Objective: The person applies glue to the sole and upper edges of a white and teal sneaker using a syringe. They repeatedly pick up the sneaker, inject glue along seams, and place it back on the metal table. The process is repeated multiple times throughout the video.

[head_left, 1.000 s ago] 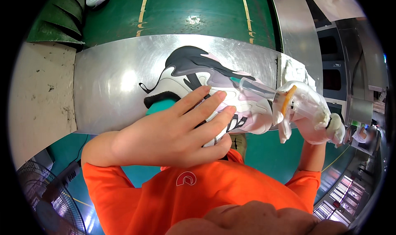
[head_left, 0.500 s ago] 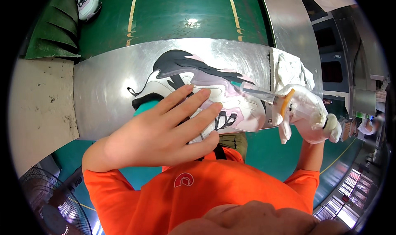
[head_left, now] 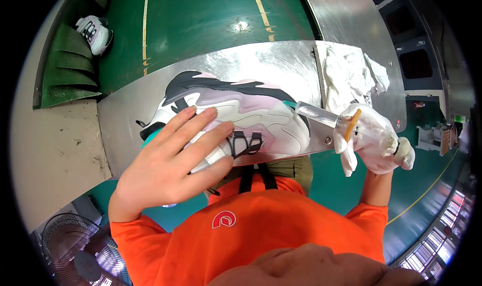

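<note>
A white, lilac and black sneaker [head_left: 241, 116] lies on its side on the metal shelf, toe to the right, sole edge away from me. Over its lace side my left hand [head_left: 173, 160] is spread, bare, fingertips on the upper and thumb out of sight, holding the shoe. Something teal [head_left: 150, 138] shows at the shoe's collar, partly behind that hand. In a white glove, my right hand [head_left: 374, 140] grips a clear syringe [head_left: 319, 114] with an orange flange. Its teal tip [head_left: 289, 104] meets the seam near the toe; whether anything comes out cannot be made out.
Crumpled white cloth or tissue [head_left: 346, 77] lies on the shelf at the right. Beyond the shelf [head_left: 120, 100] runs a green belt [head_left: 201, 20] with yellow lines. Another sneaker [head_left: 95, 35] sits far left by green flaps [head_left: 73, 60]. A fan [head_left: 83, 251] stands lower left.
The sneaker has shifted left along with my left hand and turned slightly. The syringe tip is now closer to the toe. My right hand has kept its grip; the whole view has also shifted.
</note>
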A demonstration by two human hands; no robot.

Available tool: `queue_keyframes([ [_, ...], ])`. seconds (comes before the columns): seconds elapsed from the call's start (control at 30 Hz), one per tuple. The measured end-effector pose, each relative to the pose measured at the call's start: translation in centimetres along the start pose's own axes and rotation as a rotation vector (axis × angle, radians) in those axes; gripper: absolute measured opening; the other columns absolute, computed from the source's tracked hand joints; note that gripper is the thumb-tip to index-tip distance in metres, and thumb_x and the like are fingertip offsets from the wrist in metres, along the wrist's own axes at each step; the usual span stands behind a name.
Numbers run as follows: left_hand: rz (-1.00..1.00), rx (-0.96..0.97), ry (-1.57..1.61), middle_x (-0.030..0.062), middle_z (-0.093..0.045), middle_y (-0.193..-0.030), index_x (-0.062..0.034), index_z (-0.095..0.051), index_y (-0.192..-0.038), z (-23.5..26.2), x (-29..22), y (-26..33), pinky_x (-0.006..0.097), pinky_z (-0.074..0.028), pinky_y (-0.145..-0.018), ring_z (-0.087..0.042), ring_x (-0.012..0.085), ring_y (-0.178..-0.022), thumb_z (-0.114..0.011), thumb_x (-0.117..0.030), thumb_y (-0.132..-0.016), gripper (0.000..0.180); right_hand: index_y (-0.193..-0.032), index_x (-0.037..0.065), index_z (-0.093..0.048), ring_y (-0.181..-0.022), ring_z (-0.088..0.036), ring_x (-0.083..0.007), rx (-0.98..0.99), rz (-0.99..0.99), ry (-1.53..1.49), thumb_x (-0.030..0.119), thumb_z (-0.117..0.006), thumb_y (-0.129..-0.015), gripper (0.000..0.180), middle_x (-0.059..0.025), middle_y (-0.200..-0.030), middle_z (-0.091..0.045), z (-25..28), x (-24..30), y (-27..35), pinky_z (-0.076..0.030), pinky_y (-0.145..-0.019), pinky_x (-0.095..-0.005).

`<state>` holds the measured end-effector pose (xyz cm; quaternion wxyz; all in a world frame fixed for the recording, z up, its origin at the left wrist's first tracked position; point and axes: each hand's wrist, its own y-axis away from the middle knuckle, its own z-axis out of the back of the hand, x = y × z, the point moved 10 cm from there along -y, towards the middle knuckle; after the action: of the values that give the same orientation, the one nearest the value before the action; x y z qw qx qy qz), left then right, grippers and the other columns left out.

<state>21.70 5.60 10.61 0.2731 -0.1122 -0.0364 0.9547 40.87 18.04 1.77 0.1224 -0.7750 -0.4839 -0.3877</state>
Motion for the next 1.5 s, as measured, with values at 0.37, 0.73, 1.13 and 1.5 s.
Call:
queue_keyframes([
  [0.37,0.145,0.021,-0.142,0.0203,-0.062,-0.125,-0.0108,-0.068,-0.099,-1.9,-2.6,0.5,0.051,-0.049,-0.097,-0.057,0.0413,-0.12,-0.064,-0.013,-0.08,0.019,-0.125,-0.017,-0.037,-0.054,-0.06,-0.03,0.059,0.112,-0.175,0.049,-0.085,-0.044,0.115,-0.0308,-0.089,-0.059,2.8,-2.3,1.4,-0.052,-0.046,-0.0352],
  [0.73,0.214,-0.045,-0.294,0.0238,-0.066,-0.116,-0.0117,-0.065,-0.1,-3.5,-5.6,0.2,0.049,-0.056,-0.087,-0.064,0.0432,-0.109,-0.069,-0.015,-0.086,0.015,-0.127,-0.011,-0.041,-0.052,-0.06,-0.0318,0.19,0.233,-0.459,0.046,-0.085,-0.045,0.109,-0.0308,-0.09,-0.059,4.8,-5.9,2.5,-0.056,-0.048,-0.0391],
  [1.13,0.194,-0.075,-0.316,0.0251,-0.066,-0.115,-0.0112,-0.065,-0.102,-3.9,-6.3,0.4,0.05,-0.055,-0.089,-0.064,0.0436,-0.109,-0.072,-0.014,-0.083,0.021,-0.138,-0.012,-0.036,-0.057,-0.063,-0.0311,0.15,0.384,-0.573,0.062,-0.08,-0.037,0.132,-0.031,-0.102,-0.057,5.3,-8.6,5.2,-0.057,-0.053,-0.0378],
  [1.5,0.145,-0.096,-0.342,0.025,-0.066,-0.115,-0.0114,-0.068,-0.103,-4.2,-6.8,0.6,0.048,-0.054,-0.09,-0.063,0.0432,-0.11,-0.069,-0.015,-0.085,0.019,-0.14,-0.013,-0.03,-0.061,-0.062,-0.0315,0.038,0.356,-0.585,0.053,-0.077,-0.046,0.124,-0.0303,-0.106,-0.055,4.3,-8.2,6.7,-0.057,-0.056,-0.0389],
])
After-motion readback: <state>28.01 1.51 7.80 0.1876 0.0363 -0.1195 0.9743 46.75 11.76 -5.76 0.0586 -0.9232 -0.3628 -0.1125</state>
